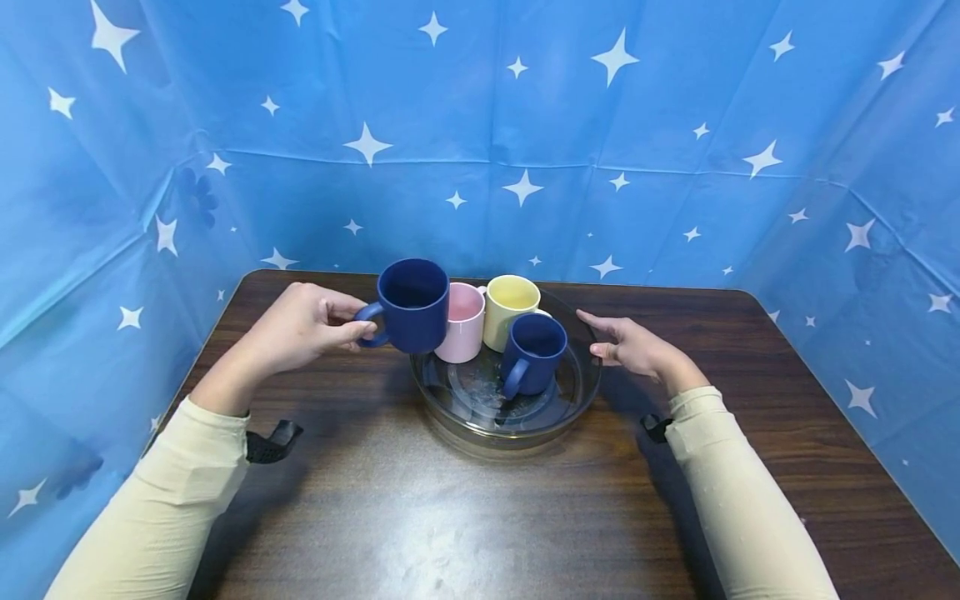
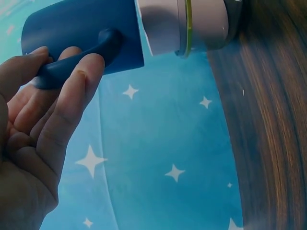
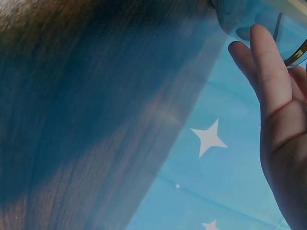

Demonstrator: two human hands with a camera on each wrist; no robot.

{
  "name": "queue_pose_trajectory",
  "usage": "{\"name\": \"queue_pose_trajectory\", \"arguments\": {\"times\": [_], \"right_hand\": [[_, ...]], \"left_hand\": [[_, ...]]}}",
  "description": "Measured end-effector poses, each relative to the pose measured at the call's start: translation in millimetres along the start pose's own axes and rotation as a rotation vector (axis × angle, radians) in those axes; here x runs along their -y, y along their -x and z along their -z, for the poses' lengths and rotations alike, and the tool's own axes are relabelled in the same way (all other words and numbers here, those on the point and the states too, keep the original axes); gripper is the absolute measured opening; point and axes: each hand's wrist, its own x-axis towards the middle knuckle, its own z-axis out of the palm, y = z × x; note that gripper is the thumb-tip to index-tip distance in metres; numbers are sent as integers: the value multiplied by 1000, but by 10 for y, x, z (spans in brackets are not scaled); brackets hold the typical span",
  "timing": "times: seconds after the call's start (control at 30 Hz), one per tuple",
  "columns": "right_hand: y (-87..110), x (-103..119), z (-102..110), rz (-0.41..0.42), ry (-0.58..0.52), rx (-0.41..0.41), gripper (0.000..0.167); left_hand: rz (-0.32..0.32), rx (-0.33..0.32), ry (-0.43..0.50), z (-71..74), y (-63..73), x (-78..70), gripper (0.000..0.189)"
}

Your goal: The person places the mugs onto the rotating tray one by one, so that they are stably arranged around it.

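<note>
My left hand (image 1: pixel 311 327) pinches the handle of a dark blue mug (image 1: pixel 415 310), upright in the head view. In the left wrist view, thumb and fingers close around that handle. This mug overlaps the left rim of a round clear glass dish (image 1: pixel 491 421) and partly covers a pink mug (image 1: pixel 467 329). In the dish stand the pink mug, a pale yellow mug (image 1: pixel 501 321) and a second dark blue mug (image 1: pixel 542 354), its handle towards me. At the dish's right rim is my right hand (image 1: pixel 633 346), fingers extended along the glass and the thumb at the rim.
The dish stands on a dark wood-grain table (image 1: pixel 360 525), towards its back edge. A blue curtain (image 1: pixel 465 108) with white stars hangs close behind the table and along both sides. Black straps (image 1: pixel 273 442) show at both wrists.
</note>
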Motion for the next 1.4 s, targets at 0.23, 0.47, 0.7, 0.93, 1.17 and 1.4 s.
{"name": "queue_pose_trajectory", "arguments": {"times": [0.23,0.47,0.7,0.93,1.17,1.4], "right_hand": [[-36,-11,-6,-1,-22,-18,63],[-66,-8,-3,2,-11,-42,60],[-89,1,8,-7,3,-54,59],[-116,25,-3,-18,29,-61,59],[-134,27,-11,-26,21,-71,58],[-155,41,-6,-16,-20,-62,58]], "left_hand": [[-26,31,24,-35,-8,-13,14],[-74,42,16,-60,-18,-73,11],[-101,49,20,-106,-47,-109,10],[-113,65,26,-168,-70,-134,10],[-112,98,98,-235,-113,-152,10],[-175,107,83,-317,-194,-192,6]]}}
